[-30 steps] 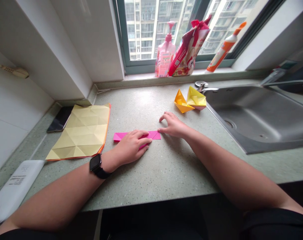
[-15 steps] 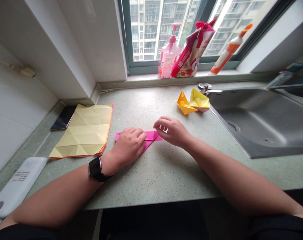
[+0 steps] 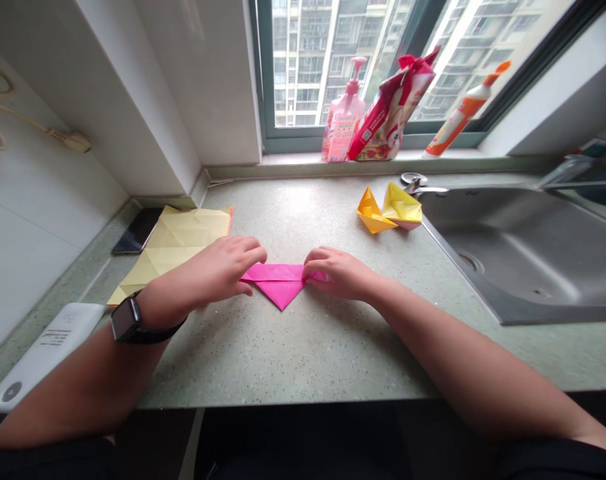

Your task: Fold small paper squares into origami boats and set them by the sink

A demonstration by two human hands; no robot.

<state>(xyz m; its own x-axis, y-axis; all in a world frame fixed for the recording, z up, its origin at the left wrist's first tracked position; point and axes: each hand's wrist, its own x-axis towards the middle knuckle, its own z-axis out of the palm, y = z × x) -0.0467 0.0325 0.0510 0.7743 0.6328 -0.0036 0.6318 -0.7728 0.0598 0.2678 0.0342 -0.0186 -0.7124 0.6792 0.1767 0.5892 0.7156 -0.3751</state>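
The left hand (image 3: 207,272) lies low and almost flat, fingers close together, their tips reaching over the left end of a folded magenta paper strip (image 3: 279,283). A black smartwatch (image 3: 125,319) sits on its wrist. The right hand (image 3: 340,275) is narrowly curled, with its fingers at the strip's right end. Whether either hand grips the paper or only presses on it, I cannot tell. The strip lies between the hands on a speckled green stone bench (image 3: 303,353), its top edge straight and a triangular point aimed toward the person. Even pressure from both ends looks like the best way to keep that edge true and the point centred. Just left of the left hand lies a creased pale-yellow paper sheet (image 3: 177,243) with an orange edge. Ahead of the right hand stand two yellow paper boats (image 3: 389,210), and to its right is a stainless-steel sink (image 3: 523,260).
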